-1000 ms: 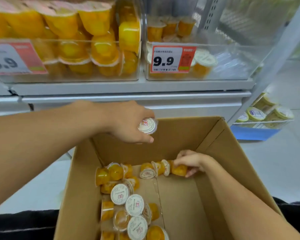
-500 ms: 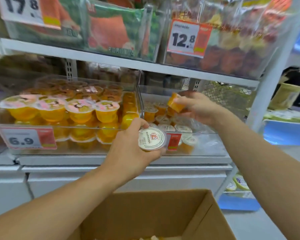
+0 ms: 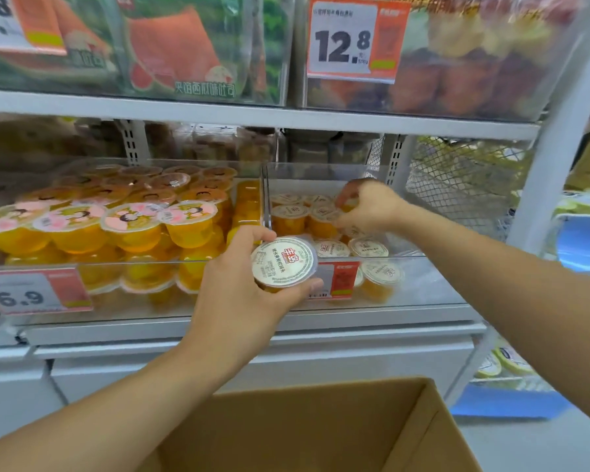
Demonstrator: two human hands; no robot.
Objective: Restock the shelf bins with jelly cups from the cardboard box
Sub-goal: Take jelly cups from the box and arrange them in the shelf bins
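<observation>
My left hand [image 3: 242, 294] grips a jelly cup [image 3: 282, 262] with a white lid, held in front of the clear right shelf bin [image 3: 433, 284]. My right hand [image 3: 372, 206] reaches down inside that bin, its fingers curled on a cup [image 3: 349, 203] among several yellow jelly cups [image 3: 290, 219] standing there. The cardboard box [image 3: 321, 427] sits below the shelf at the bottom of the view; only its far wall shows, and its contents are out of sight.
A clear left bin [image 3: 116, 233] is packed with larger yellow cups behind a 6.9 price tag [image 3: 31, 294]. The upper shelf [image 3: 252, 114] carries bagged snacks and a 12.8 tag [image 3: 355, 39]. A white shelf post [image 3: 559, 148] stands at right.
My right hand lifted a cup out of the box, carried it up and lowered it into the right bin. My left hand rose with its cup to the bin's front. The view tilted up.
</observation>
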